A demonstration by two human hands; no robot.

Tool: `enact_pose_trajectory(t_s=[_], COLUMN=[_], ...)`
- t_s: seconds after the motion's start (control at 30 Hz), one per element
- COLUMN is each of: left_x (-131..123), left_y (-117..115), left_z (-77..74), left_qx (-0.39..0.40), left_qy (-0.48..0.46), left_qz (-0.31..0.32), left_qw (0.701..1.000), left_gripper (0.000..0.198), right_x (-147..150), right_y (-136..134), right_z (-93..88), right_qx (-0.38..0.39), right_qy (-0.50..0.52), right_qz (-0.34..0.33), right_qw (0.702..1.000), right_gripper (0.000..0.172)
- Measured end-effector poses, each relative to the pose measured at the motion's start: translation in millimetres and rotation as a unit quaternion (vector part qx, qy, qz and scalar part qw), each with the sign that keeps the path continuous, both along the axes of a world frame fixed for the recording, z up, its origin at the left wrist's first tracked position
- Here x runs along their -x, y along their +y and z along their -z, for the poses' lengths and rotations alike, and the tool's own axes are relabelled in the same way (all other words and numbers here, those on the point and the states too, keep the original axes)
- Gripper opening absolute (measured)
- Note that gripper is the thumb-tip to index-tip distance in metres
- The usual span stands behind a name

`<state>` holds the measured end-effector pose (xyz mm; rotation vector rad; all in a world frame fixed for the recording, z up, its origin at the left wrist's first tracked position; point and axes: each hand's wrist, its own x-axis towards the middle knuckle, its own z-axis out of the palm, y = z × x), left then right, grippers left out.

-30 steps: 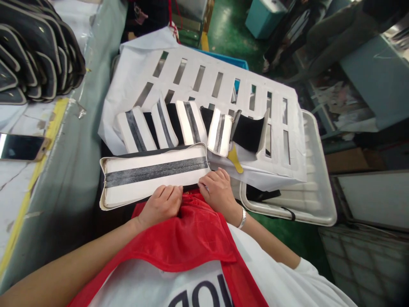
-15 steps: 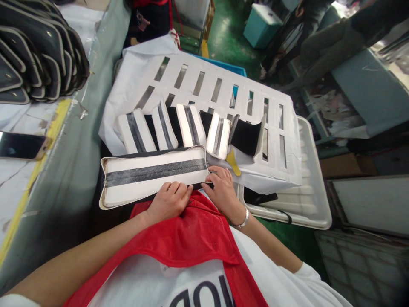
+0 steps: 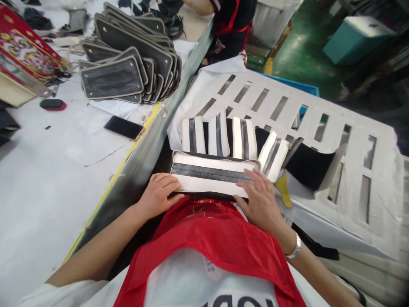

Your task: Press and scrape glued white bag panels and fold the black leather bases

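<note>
A long white panel (image 3: 211,185) with a dark grey stripe down its middle and raised edges lies across my lap, over black material. My left hand (image 3: 161,194) grips its near left corner, fingers on top and thumb along the near edge. Over the right end, my right hand (image 3: 260,198) has its fingers spread, the tips at the stripe; whether they press on it is unclear. Just beyond, several shorter white striped pieces (image 3: 244,138) stand in a row with black parts between them. A curved black piece (image 3: 311,164) and a yellow strip (image 3: 283,191) are to their right.
A slotted white board (image 3: 338,123) extends beyond the pieces. On the left table (image 3: 64,179) are a phone (image 3: 124,127), a stack of dark panels (image 3: 111,79) and a red patterned box (image 3: 28,42). Another person (image 3: 230,25) is at the far end. A teal bin (image 3: 358,40) stands on the floor.
The view has swung left, showing more of the table. My left hand has moved from the near edge's middle to the left corner. My right hand has opened from the right end's edge.
</note>
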<state>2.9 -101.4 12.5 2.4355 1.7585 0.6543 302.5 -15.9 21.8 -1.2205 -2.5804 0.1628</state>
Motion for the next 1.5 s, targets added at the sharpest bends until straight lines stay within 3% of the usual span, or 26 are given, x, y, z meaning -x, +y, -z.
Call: enact_pose_trajectory(t_s=[0.1,0.17,0.37,0.7,0.8,0.93,1.0,1.2,1.5], left_x=[21,25,25,5,4,4,3,-4,-8], left_y=[-4,-2,2,7,6,5,5,3,-2], left_z=[5.7,8.4,8.8,11.9,13.8,14.5,14.9,16.5,21.5], left_qx=[0.019,0.022,0.010,0.023,0.058,0.092,0.089,0.065,0.057], left_qy=[0.006,0.005,-0.006,-0.029,-0.053,-0.092,-0.103,-0.127,-0.161], left_qz=[0.020,0.034,0.048,-0.077,-0.096,-0.111,-0.116,-0.139,-0.164], left_qw=[1.000,0.999,0.999,0.996,0.992,0.985,0.984,0.980,0.972], left_gripper=[0.018,0.016,0.014,0.011,0.009,0.008,0.008,0.007,0.005], right_x=[45,70,91,110,113,109,106,81,7], right_y=[-5,-7,-7,-14,-19,-25,-28,-28,-26], right_z=[6.1,11.0,19.5,23.3,19.2,18.6,20.6,28.2,40.5], right_qx=[0.042,0.069,0.113,0.093,0.036,-0.024,-0.035,-0.043,-0.046], right_qy=[0.051,0.060,0.100,0.073,0.049,-0.001,-0.029,-0.065,-0.106], right_qz=[-0.137,-0.169,-0.130,-0.054,-0.087,-0.265,-0.290,-0.269,-0.178], right_qw=[0.988,0.981,0.980,0.992,0.994,0.964,0.956,0.960,0.977], right_gripper=[0.012,0.010,0.011,0.005,0.018,0.032,0.036,0.046,0.049])
